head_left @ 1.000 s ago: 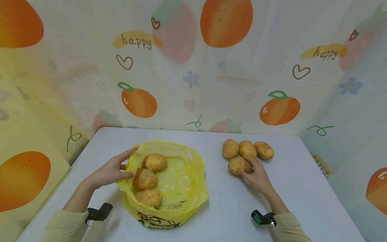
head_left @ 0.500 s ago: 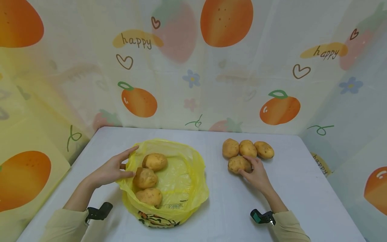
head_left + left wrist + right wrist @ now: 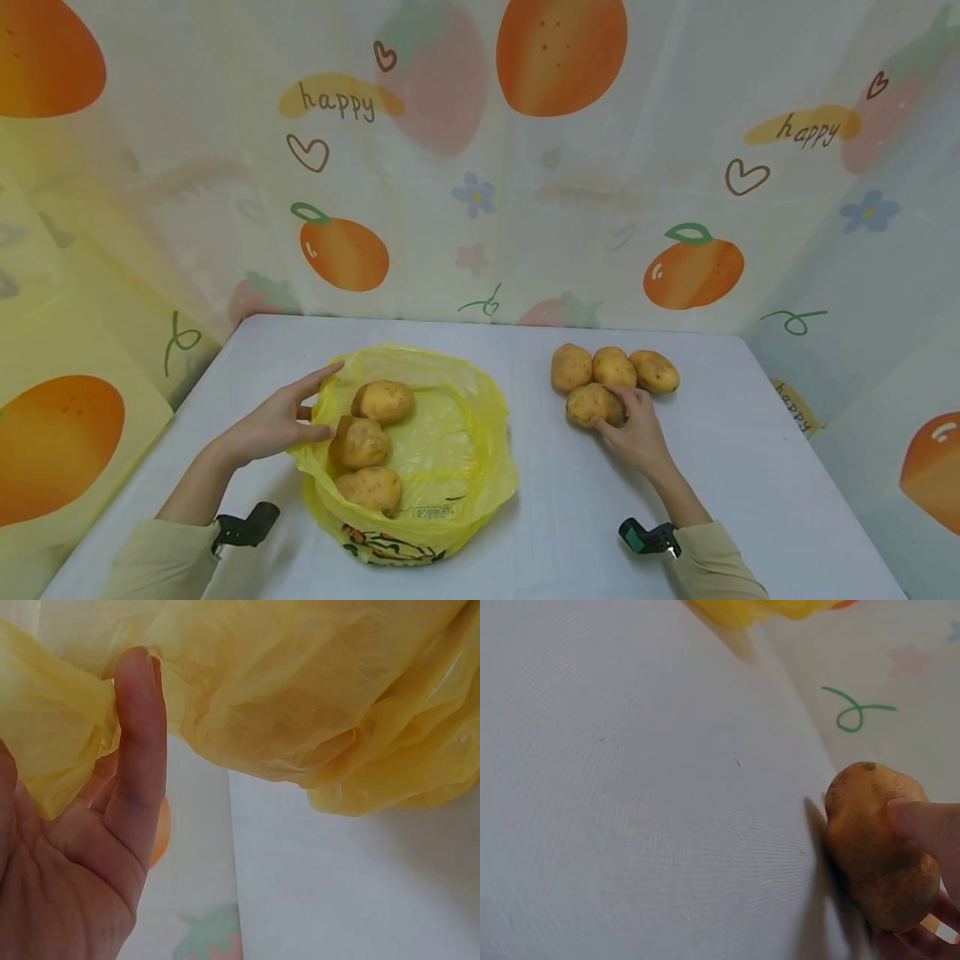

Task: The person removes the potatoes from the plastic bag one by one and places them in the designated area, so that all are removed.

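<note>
A yellow plastic bag [image 3: 480, 450] stands with its mouth wide on the left half of the table. Three potatoes lie along the left side inside it, the middle one [image 3: 360, 442] nearest my thumb. My left hand [image 3: 270, 429] holds the bag's left rim; in the left wrist view a fold of yellow film [image 3: 60, 727] runs between thumb and fingers. At the right, my right hand [image 3: 641, 433] grips a potato [image 3: 588, 406] between thumb and fingers. That potato [image 3: 877, 840] shows close up in the right wrist view, beside the white surface.
Three more potatoes stand in a row just behind the gripped one: a left one [image 3: 572, 367], a middle one [image 3: 614, 367] and a right one [image 3: 655, 372]. The white table [image 3: 540, 533] ends at a fruit-printed curtain [image 3: 480, 250] at the back.
My right hand and its potato have shifted very slightly towards the back of the table. The left hand, the bag and the other potatoes look the same.
</note>
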`<move>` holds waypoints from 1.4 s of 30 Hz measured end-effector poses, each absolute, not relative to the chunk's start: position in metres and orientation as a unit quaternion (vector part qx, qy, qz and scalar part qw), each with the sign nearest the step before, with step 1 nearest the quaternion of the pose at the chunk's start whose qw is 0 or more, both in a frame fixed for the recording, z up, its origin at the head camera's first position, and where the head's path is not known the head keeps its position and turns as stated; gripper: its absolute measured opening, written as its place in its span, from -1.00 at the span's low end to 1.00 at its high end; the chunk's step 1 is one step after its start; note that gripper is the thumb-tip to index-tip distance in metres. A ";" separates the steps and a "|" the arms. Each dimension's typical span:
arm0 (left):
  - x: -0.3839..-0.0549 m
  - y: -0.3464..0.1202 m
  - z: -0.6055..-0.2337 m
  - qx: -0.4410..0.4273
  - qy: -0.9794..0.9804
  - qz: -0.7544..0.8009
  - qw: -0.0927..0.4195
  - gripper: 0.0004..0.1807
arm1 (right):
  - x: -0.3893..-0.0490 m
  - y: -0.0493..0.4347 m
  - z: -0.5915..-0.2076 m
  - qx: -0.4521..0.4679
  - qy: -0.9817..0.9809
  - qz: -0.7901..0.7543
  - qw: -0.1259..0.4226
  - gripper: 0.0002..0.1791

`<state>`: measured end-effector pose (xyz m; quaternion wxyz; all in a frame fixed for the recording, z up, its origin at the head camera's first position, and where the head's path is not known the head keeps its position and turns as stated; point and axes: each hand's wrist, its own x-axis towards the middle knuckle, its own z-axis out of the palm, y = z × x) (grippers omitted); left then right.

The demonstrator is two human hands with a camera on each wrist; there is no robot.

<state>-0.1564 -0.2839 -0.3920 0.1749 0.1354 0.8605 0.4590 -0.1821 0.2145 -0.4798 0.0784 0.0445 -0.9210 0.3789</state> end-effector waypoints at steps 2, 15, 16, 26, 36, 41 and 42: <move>-0.156 -0.284 -0.392 0.137 0.860 0.459 0.174 -0.07 | -0.182 0.214 -0.481 0.046 -0.922 0.377 0.079 -0.36; -0.156 -0.286 -0.392 0.136 0.861 0.459 0.172 -0.07 | -0.181 0.215 -0.477 0.065 -0.920 0.380 0.078 -0.38; -0.156 -0.286 -0.392 0.136 0.861 0.459 0.173 -0.07 | -0.181 0.216 -0.477 0.067 -0.919 0.380 0.078 -0.39; -0.156 -0.286 -0.390 0.136 0.855 0.467 0.178 -0.05 | -0.183 0.218 -0.470 0.067 -0.923 0.368 0.091 -0.43; -0.156 -0.285 -0.388 0.138 0.857 0.464 0.178 -0.05 | -0.183 0.212 -0.460 0.060 -0.911 0.389 0.125 -0.48; -0.156 -0.284 -0.389 0.136 0.860 0.458 0.178 -0.07 | -0.182 0.204 -0.452 0.070 -0.898 0.411 0.142 -0.53; -0.156 -0.284 -0.389 0.135 0.860 0.458 0.178 -0.07 | -0.182 0.202 -0.450 0.073 -0.895 0.417 0.141 -0.53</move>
